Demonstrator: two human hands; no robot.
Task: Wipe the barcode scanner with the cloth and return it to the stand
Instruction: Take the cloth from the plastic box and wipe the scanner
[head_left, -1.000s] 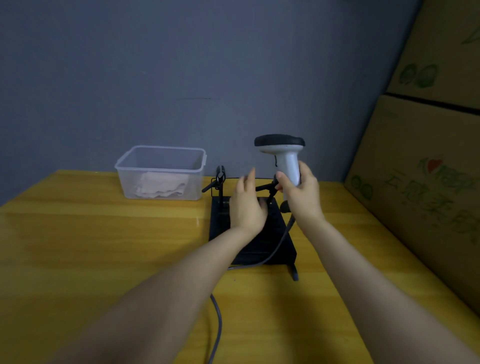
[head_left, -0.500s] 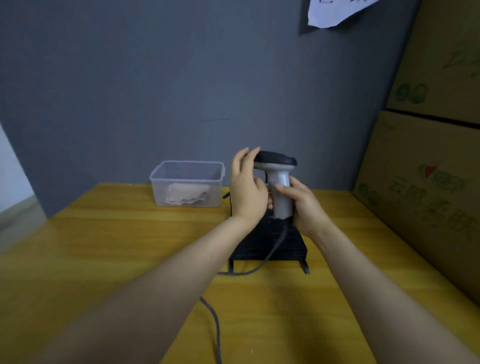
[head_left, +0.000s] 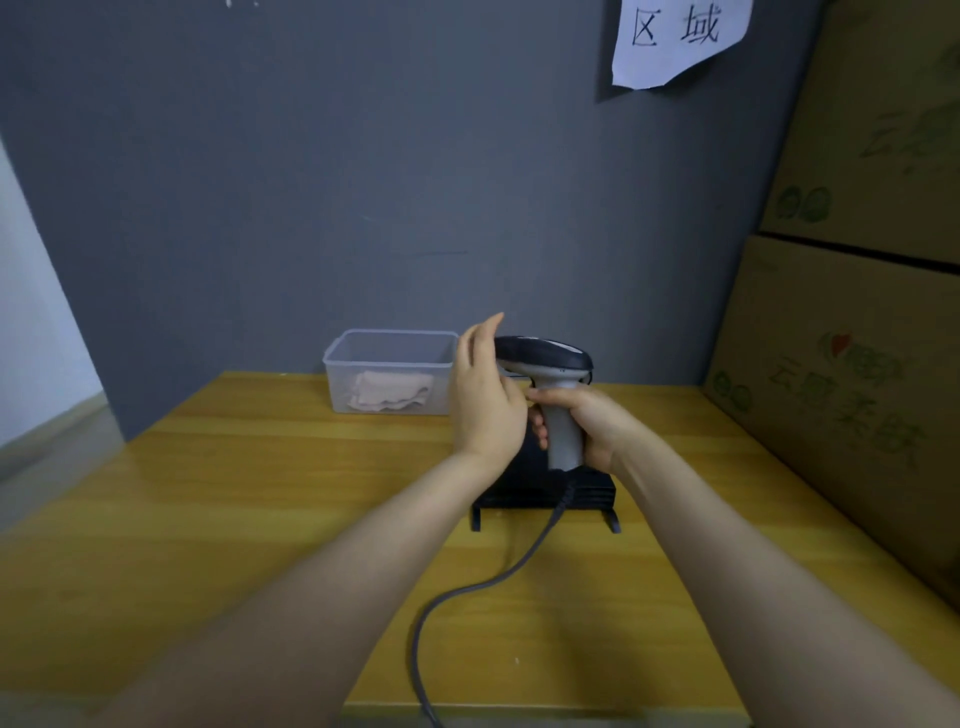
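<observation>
Right hand (head_left: 597, 431) still grips the scanner (head_left: 550, 384), now tilted; open left hand (head_left: 485, 400) stays beside its head

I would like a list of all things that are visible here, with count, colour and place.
scanner: 1, grey with black head, held above the stand
stand: 1, black, on the table, mid-right
cable: 1, dark grey, from the scanner to the near edge
box: 1, clear plastic, back of the table
cloth: 1, white, inside the box
table: 1, yellow wood
cartons: 2, brown, stacked at right
paper: 1, white, on the grey wall
left hand: open, beside the scanner head
right hand: gripping the scanner handle
</observation>
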